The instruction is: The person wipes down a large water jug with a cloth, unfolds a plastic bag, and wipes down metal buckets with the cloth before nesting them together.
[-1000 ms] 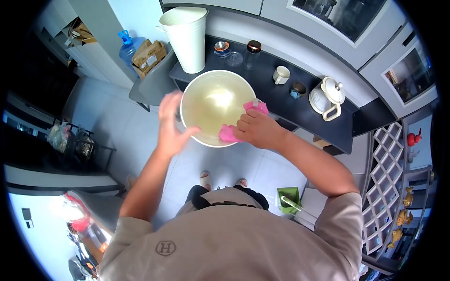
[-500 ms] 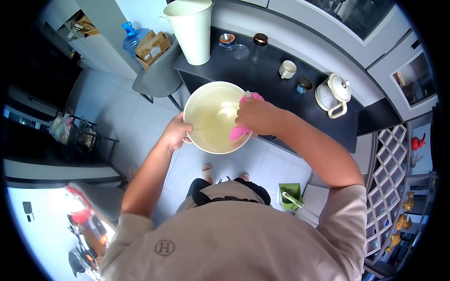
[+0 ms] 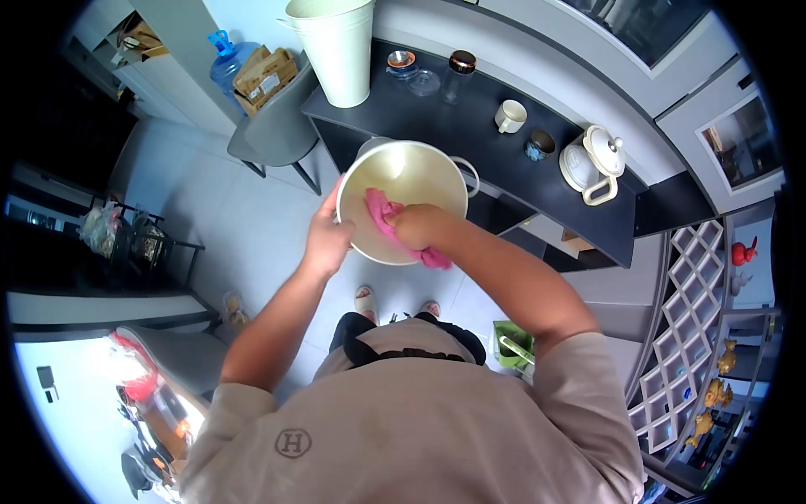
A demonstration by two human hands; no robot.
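Observation:
A cream-coloured metal bucket [image 3: 445, 181] with a side handle is tilted in front of me, its mouth facing up towards me. My left hand [image 3: 327, 239] grips its rim on the left, thumb over the edge. Inside the bucket, my right hand [image 3: 411, 227] is closed on a pink cloth [image 3: 382, 206] pressed against the inner wall. One end of the cloth hangs over the near rim. The fingertips of my right hand are partly hidden by the cloth.
Behind the bucket runs a dark counter [image 3: 487, 143] with a tall cream bucket [image 3: 340, 59], a glass jar [image 3: 457, 77], a white mug [image 3: 510, 116], a dark cup [image 3: 540, 145] and a white kettle [image 3: 592, 164]. A grey chair [image 3: 273, 134] holds cardboard boxes [image 3: 264, 80]. A green bin [image 3: 514, 343] stands on the floor.
My right hand and the cloth have moved from the bucket's right rim down into its interior. The bucket has turned and tilted, bringing a side handle into view on the right.

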